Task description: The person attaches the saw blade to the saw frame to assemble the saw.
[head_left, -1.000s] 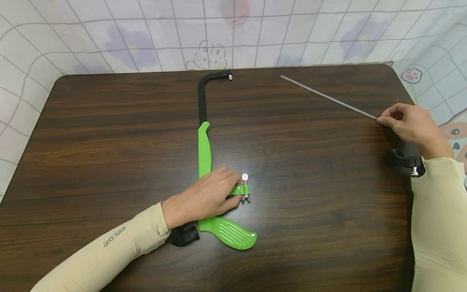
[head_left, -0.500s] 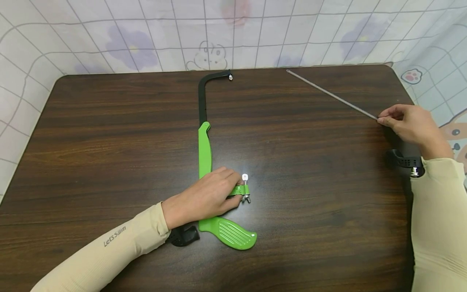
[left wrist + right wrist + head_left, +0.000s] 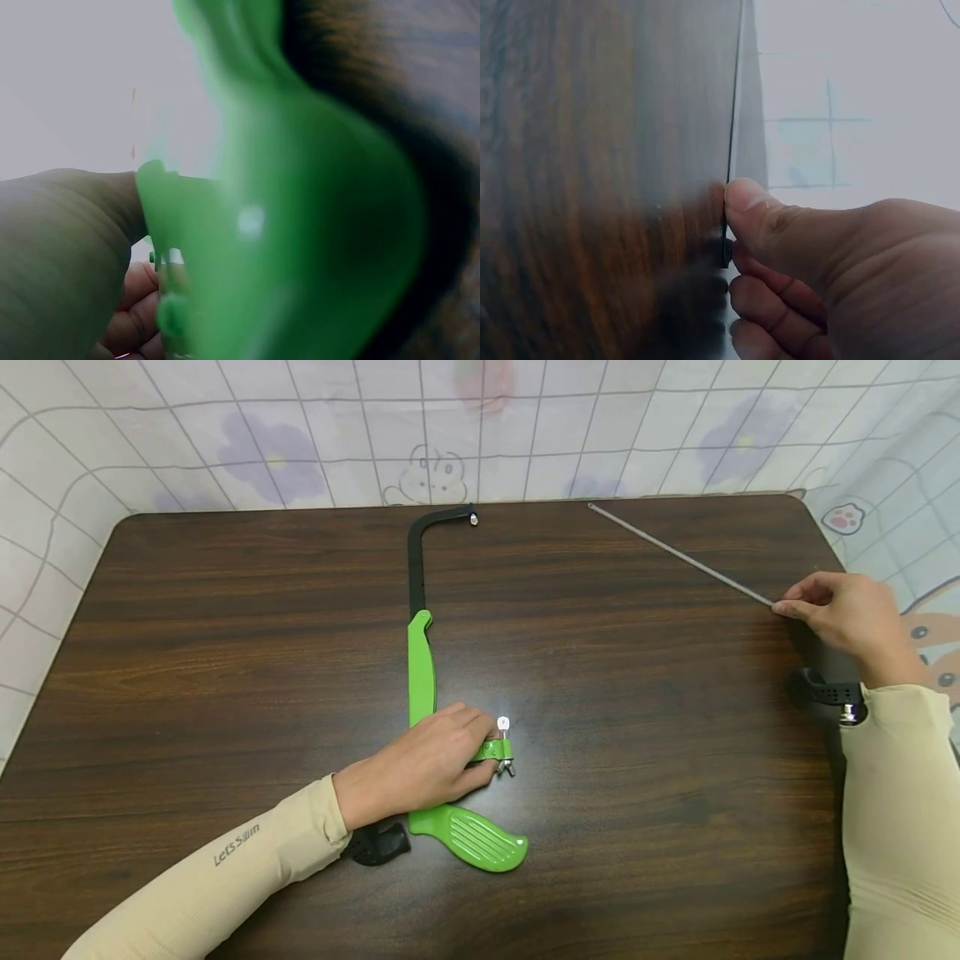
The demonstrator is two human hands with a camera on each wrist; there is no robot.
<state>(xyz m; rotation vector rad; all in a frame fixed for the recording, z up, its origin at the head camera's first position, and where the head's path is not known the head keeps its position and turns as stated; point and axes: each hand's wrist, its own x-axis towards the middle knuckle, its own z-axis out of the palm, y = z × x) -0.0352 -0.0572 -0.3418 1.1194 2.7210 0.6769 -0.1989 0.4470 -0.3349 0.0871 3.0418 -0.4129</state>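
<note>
A hacksaw frame [image 3: 422, 672] with a green handle and a black front bow lies lengthwise at mid-table. My left hand [image 3: 420, 764] grips its green rear part, fingers curled round it just behind the metal pin and wing nut [image 3: 506, 767]. Close up in the left wrist view, the green frame [image 3: 300, 202] fills the middle, blurred. Over at the right, my right hand [image 3: 851, 614] pinches one end of a thin grey hacksaw blade [image 3: 678, 554] between thumb and fingers. The blade's far end points to the table's back edge. In the right wrist view the thumb [image 3: 750, 196] presses on the blade.
The dark wood table [image 3: 225, 677] carries the frame and has rounded back corners. Behind it hangs a white checked cloth [image 3: 360, 435] with flowers and cartoon animals. A small metal pin [image 3: 474, 519] sits at the tip of the black bow.
The far end of the blade has swung slightly right and toward the back edge, then stayed there. My right hand has shifted very slightly left; my left hand and the frame keep their place.
</note>
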